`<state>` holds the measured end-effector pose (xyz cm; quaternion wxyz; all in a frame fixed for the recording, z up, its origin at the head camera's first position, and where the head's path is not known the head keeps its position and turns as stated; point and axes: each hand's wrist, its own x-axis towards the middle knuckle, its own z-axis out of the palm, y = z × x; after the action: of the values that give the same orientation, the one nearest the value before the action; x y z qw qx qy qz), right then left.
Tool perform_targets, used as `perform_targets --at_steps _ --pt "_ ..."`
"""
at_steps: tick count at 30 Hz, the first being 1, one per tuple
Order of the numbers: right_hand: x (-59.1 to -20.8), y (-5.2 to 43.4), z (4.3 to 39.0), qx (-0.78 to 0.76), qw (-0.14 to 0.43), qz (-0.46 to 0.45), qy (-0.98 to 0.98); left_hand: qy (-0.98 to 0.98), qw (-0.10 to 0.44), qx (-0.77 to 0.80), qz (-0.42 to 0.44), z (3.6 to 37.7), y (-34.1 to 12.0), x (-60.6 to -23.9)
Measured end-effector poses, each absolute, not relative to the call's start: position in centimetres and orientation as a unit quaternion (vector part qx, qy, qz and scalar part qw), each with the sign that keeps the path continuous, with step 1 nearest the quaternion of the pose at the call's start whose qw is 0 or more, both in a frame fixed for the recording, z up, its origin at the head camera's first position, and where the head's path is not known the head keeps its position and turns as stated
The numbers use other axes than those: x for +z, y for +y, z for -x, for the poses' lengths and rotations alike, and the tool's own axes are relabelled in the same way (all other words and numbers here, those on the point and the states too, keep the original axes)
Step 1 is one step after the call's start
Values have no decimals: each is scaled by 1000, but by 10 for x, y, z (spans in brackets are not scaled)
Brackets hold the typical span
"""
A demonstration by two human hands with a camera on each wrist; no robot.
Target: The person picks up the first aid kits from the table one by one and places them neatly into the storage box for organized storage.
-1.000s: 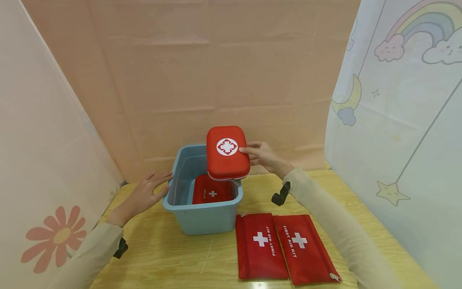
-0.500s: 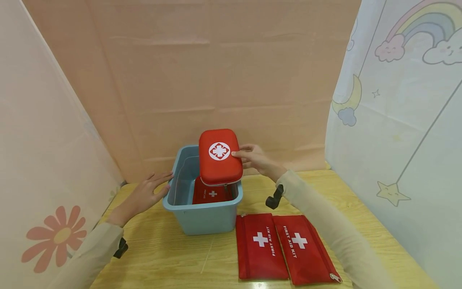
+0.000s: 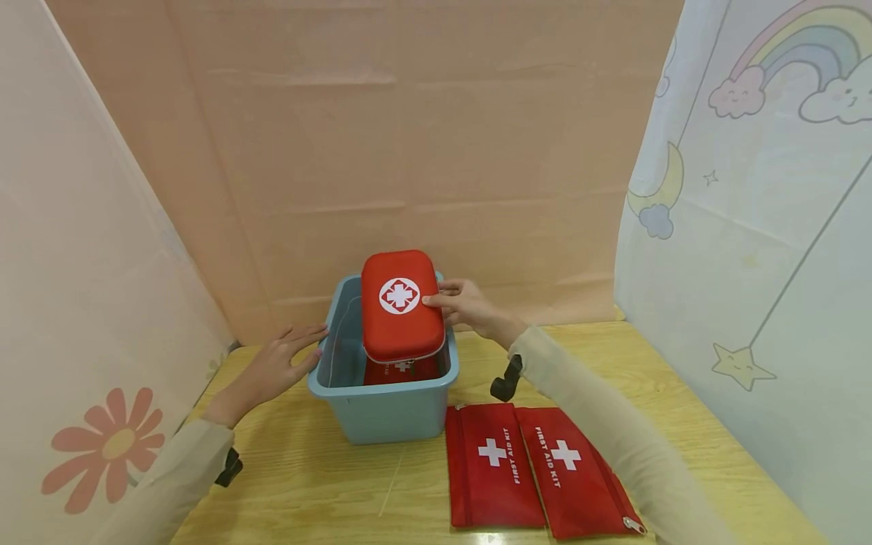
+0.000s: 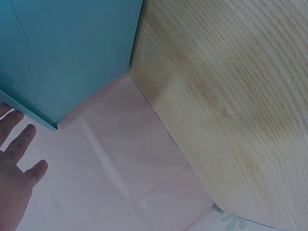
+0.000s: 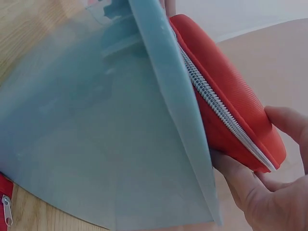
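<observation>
My right hand (image 3: 473,309) grips a red hard-shell first aid case (image 3: 398,333) by its right side, thumb on top and fingers beneath. The case, with a white cross emblem, is held tilted over the blue plastic bin (image 3: 391,416). In the right wrist view, its silver zipper (image 5: 216,103) runs along the side just past the bin's rim. Inside the bin lies a red first aid pouch (image 3: 381,374), partly hidden under the case. With fingers extended, my left hand (image 3: 275,367) touches the bin's left rim; the left wrist view shows its fingertips at that rim.
Two flat red first aid pouches, a left one (image 3: 493,484) and a right one (image 3: 579,484), lie side by side on the wooden table (image 3: 306,484) at the bin's front right. Hanging sheets surround the table at the back and both sides.
My right hand has carried the red first aid case left and down, from the bin's right edge to over its middle. The left hand has stayed at the rim.
</observation>
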<state>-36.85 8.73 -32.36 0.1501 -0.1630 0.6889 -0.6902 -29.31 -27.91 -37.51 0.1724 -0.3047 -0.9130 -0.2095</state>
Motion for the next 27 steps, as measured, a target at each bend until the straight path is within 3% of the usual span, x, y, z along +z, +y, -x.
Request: perform_targets --at_steps 27 --pt "-333 66 351 -642 149 166 734 -911 175 -212 308 294 -275 -375"
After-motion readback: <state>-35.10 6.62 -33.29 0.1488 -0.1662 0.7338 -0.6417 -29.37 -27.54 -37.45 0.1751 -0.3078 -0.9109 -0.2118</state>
